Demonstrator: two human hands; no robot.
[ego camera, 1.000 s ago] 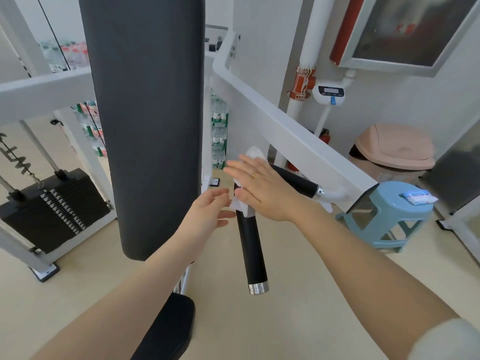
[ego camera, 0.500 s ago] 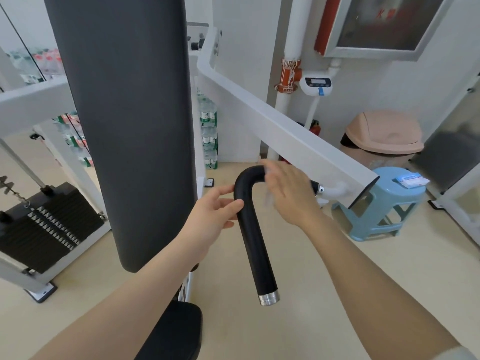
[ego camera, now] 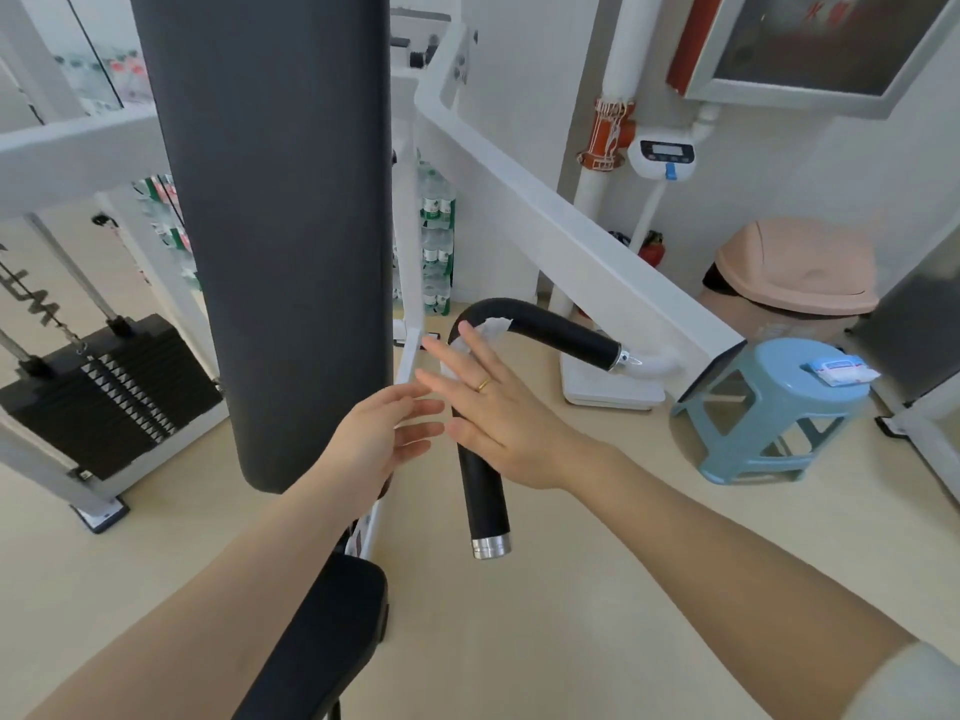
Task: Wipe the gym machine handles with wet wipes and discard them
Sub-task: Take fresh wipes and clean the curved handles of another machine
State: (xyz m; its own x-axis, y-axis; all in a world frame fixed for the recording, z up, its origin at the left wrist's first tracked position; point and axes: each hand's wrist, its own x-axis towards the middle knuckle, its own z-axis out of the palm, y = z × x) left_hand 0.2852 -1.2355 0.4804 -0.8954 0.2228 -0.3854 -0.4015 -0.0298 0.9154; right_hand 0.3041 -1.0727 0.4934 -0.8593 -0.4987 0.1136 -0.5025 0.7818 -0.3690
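Wipe (ego camera: pixel 480 335) sat pinned on the black handle's (ego camera: pixel 483 459) bend under the flat, spread right hand (ego camera: pixel 498 407); left hand (ego camera: pixel 387 433) open beside, empty. No grip meant it could slip off to the floor; pink bin (ego camera: pixel 795 272) far right.

Wipes pack (ego camera: pixel 840 370) on stool (ego camera: pixel 769 407)

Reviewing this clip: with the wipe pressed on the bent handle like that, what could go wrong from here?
The right hand presses the white wet wipe against the curved black foam handle with flat, open fingers, so it may slip to the floor. The open left hand grips nothing. The lower straight grip risks being skipped.
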